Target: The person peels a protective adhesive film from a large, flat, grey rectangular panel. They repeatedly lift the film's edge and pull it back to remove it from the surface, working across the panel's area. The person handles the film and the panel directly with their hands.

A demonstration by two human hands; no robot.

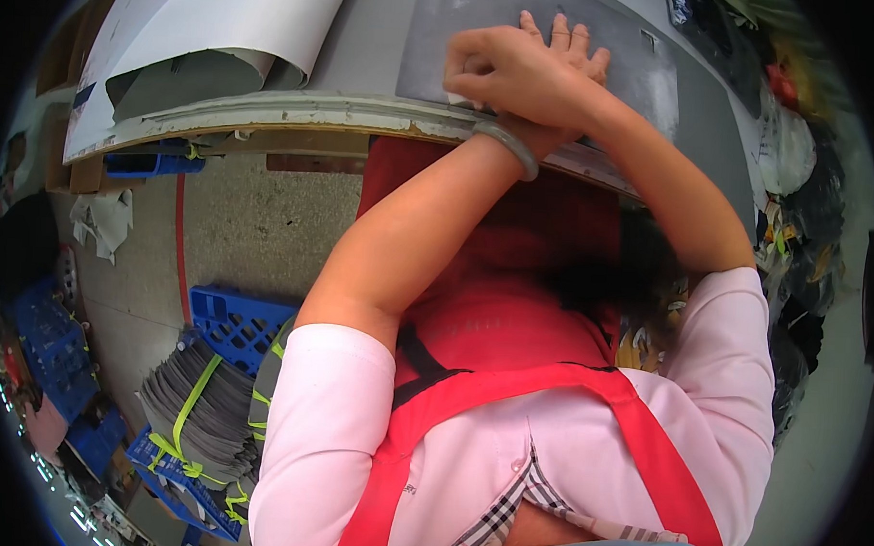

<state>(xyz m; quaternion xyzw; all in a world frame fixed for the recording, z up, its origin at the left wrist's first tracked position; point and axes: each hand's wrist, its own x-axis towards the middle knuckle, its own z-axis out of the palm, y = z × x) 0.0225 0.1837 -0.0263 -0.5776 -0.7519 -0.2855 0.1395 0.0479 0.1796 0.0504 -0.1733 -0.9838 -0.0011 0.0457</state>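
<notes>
My left hand (570,49) lies flat with fingers spread on a dark grey sheet (430,51) on the worktable. Its back is mostly hidden under my right forearm, which crosses over it. My right hand (509,75) is curled above the left wrist, near the table's front edge. A small white bit (457,98) shows just below its fingers; what the hand holds, if anything, I cannot make out. A pale grey bangle (511,146) circles my left wrist.
A large curled white sheet (224,20) covers the table's left part. The worn table edge (318,110) runs in front of me. Down left, a blue crate (233,319) stands beside bundled grey sheets (187,394) tied with yellow-green straps. Plastic bags (788,150) pile up at right.
</notes>
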